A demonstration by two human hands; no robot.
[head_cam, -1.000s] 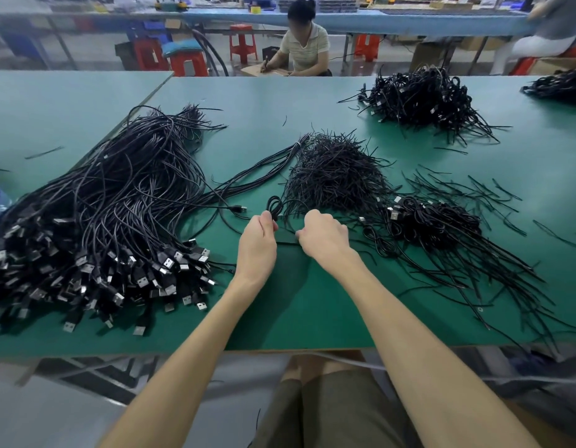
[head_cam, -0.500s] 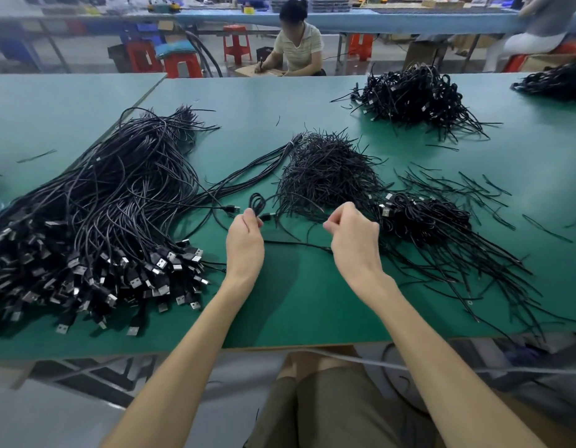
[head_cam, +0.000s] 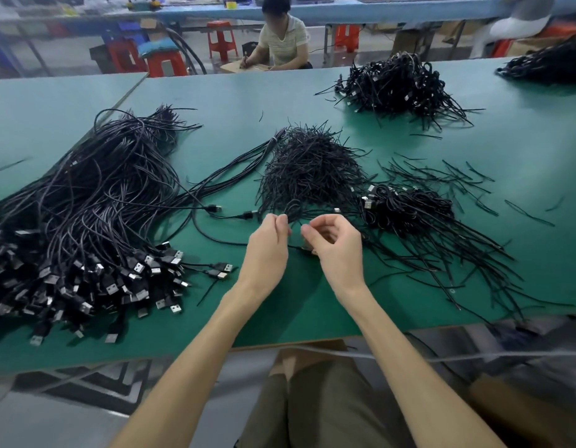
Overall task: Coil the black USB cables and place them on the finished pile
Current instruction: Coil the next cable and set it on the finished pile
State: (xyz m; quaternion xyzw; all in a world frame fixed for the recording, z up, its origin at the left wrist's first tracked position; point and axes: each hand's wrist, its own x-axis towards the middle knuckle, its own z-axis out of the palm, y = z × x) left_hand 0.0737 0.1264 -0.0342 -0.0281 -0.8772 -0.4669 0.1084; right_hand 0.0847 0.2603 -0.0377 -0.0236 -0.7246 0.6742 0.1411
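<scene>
Your left hand [head_cam: 267, 245] pinches a small loop of the black USB cable [head_cam: 294, 247] at the fingertips. Your right hand [head_cam: 336, 245] is curled round the strand below, with the slack trailing left over the table [head_cam: 312, 318]. Lay each turn the same size, keep clear of the tie heap [head_cam: 312, 169], and place the coil on the finished pile [head_cam: 406, 208] just right.

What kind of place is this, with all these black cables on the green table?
Probably a cable factory or assembly workshop: a big heap of loose USB cables on a long green workbench, coiled piles further back, and another worker seated beyond it.
</scene>
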